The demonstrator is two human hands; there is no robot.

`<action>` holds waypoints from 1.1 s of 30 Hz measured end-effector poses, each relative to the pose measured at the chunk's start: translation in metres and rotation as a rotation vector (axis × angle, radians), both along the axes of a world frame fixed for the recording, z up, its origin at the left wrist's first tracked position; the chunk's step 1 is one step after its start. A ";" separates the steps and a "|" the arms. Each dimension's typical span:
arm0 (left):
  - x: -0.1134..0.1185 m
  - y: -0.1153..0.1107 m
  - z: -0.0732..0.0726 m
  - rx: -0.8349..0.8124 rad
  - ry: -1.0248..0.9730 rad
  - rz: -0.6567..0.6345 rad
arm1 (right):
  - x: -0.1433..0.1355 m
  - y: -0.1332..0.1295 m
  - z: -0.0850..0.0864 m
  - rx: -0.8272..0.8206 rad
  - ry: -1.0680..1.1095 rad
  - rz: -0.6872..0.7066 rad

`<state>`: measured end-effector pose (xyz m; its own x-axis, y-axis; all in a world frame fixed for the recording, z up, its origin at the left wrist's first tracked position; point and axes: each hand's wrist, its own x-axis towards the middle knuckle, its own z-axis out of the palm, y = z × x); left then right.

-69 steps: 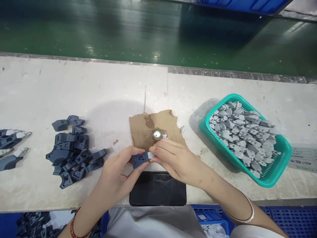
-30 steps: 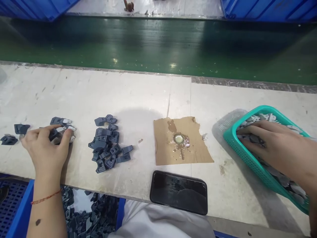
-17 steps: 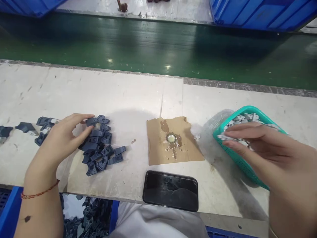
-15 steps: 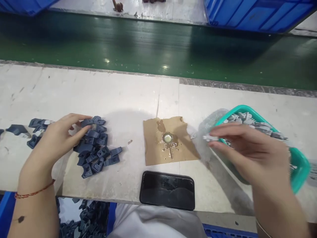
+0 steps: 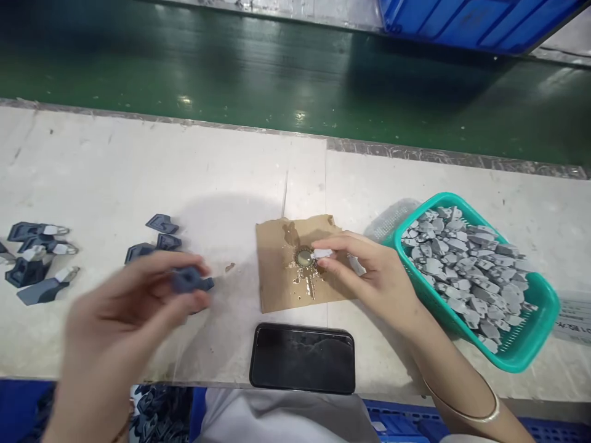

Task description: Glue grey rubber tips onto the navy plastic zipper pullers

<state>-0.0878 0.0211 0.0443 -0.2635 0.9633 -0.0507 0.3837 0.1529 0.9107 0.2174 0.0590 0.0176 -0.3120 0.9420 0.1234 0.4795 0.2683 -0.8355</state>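
Note:
Between thumb and fingers, my left hand [image 5: 133, 314] grips a dark blue-grey plastic part [image 5: 188, 280], raised over the table and blurred by motion. Several similar parts [image 5: 162, 224] lie just beyond it; the hand covers some of them. My right hand [image 5: 376, 277] pinches a small light-grey plastic piece [image 5: 322, 253], its tip at the rim of a bottle cap [image 5: 304, 257] that holds clear liquid. Whether the tip touches the liquid I cannot tell. Under the cap lies a piece of brown cardboard [image 5: 272, 283] with wet drips on it.
A green basket [image 5: 547, 307] of light-grey pieces stands at the right. A black phone [image 5: 302, 359] lies by the front edge. Dark parts with pale pieces attached [image 5: 34, 274] are at far left. Beyond the table runs a green belt [image 5: 258, 74]; a blue crate [image 5: 462, 24] stands behind it.
My right hand has come left from the basket to the bottle cap with the light-grey piece. My left hand has lifted a dark part from the pile and moved nearer me.

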 end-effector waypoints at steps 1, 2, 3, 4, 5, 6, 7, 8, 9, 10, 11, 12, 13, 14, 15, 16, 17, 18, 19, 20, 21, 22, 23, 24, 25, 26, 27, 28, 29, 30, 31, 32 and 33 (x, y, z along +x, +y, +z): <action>0.016 -0.004 -0.002 -0.026 -0.113 -0.069 | 0.000 0.000 -0.001 0.022 -0.037 -0.002; 0.030 -0.006 -0.005 -0.035 -0.181 -0.148 | -0.001 0.000 -0.003 0.042 -0.070 -0.006; 0.042 -0.007 -0.009 -0.060 -0.230 -0.222 | -0.001 -0.001 -0.003 0.064 -0.097 -0.002; 0.052 -0.007 -0.014 -0.091 -0.264 -0.283 | -0.002 0.000 -0.004 0.089 -0.118 0.012; 0.059 -0.007 -0.019 -0.123 -0.280 -0.332 | -0.002 0.000 -0.005 0.116 -0.135 0.038; 0.064 -0.007 -0.024 -0.156 -0.289 -0.362 | -0.003 0.000 -0.005 0.145 -0.151 0.070; 0.068 -0.007 -0.029 -0.183 -0.297 -0.379 | -0.004 0.001 -0.006 0.174 -0.168 0.102; 0.070 -0.007 -0.033 -0.203 -0.303 -0.384 | -0.004 0.001 -0.007 0.200 -0.188 0.126; 0.072 -0.007 -0.035 -0.215 -0.308 -0.382 | -0.005 0.001 -0.007 0.221 -0.210 0.140; 0.074 -0.007 -0.038 -0.223 -0.314 -0.372 | -0.005 0.001 -0.008 0.235 -0.231 0.148; 0.075 -0.007 -0.039 -0.231 -0.322 -0.363 | -0.006 0.001 -0.008 0.245 -0.247 0.156; 0.075 -0.007 -0.040 -0.237 -0.331 -0.357 | -0.006 0.000 -0.008 0.254 -0.260 0.163; 0.075 -0.007 -0.041 -0.240 -0.340 -0.353 | -0.006 0.000 -0.008 0.259 -0.271 0.168; 0.075 -0.007 -0.042 -0.240 -0.347 -0.353 | -0.007 -0.001 -0.009 0.263 -0.282 0.173; 0.075 -0.007 -0.043 -0.237 -0.357 -0.356 | -0.007 -0.001 -0.009 0.269 -0.295 0.181; 0.075 -0.007 -0.044 -0.234 -0.367 -0.359 | -0.008 -0.002 -0.009 0.277 -0.313 0.190; 0.074 -0.007 -0.045 -0.230 -0.378 -0.361 | -0.009 -0.002 -0.009 0.285 -0.334 0.201; 0.074 -0.008 -0.046 -0.227 -0.384 -0.363 | -0.009 -0.003 -0.010 0.294 -0.355 0.212; 0.074 -0.008 -0.047 -0.224 -0.386 -0.365 | -0.009 -0.003 -0.010 0.306 -0.373 0.222; 0.074 -0.008 -0.048 -0.222 -0.383 -0.366 | -0.010 -0.003 -0.010 0.317 -0.389 0.230; 0.074 -0.009 -0.048 -0.223 -0.376 -0.367 | -0.010 -0.003 -0.011 0.321 -0.398 0.234; 0.074 -0.009 -0.048 -0.223 -0.368 -0.365 | -0.010 -0.002 -0.011 0.319 -0.395 0.234; 0.075 -0.009 -0.047 -0.226 -0.361 -0.361 | -0.009 -0.002 -0.011 0.308 -0.379 0.229; 0.076 -0.009 -0.046 -0.231 -0.359 -0.353 | -0.009 -0.002 -0.010 0.290 -0.352 0.218; 0.077 -0.008 -0.045 -0.239 -0.363 -0.339 | -0.008 -0.001 -0.010 0.266 -0.323 0.200; 0.078 -0.007 -0.043 -0.250 -0.369 -0.319 | -0.007 -0.001 -0.009 0.244 -0.292 0.178; 0.079 -0.006 -0.041 -0.259 -0.377 -0.297 | -0.006 -0.001 -0.008 0.226 -0.268 0.152; 0.080 -0.005 -0.039 -0.269 -0.384 -0.275 | -0.005 -0.001 -0.007 0.215 -0.253 0.126; 0.081 -0.005 -0.037 -0.278 -0.390 -0.257 | -0.004 -0.002 -0.006 0.206 -0.247 0.103; 0.082 -0.004 -0.035 -0.289 -0.395 -0.244 | -0.003 -0.002 -0.005 0.201 -0.244 0.085; 0.083 -0.003 -0.034 -0.300 -0.399 -0.240 | -0.002 -0.002 -0.004 0.197 -0.240 0.074; 0.083 -0.003 -0.034 -0.309 -0.401 -0.244 | -0.002 -0.002 -0.004 0.188 -0.232 0.067; 0.084 -0.003 -0.034 -0.313 -0.403 -0.254 | -0.002 -0.003 -0.003 0.175 -0.220 0.060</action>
<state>-0.0041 0.0180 0.0106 0.0737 0.9168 -0.3925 0.0750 0.3874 0.9189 0.2155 0.0563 0.0141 -0.4040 0.8914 0.2054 0.6232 0.4326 -0.6515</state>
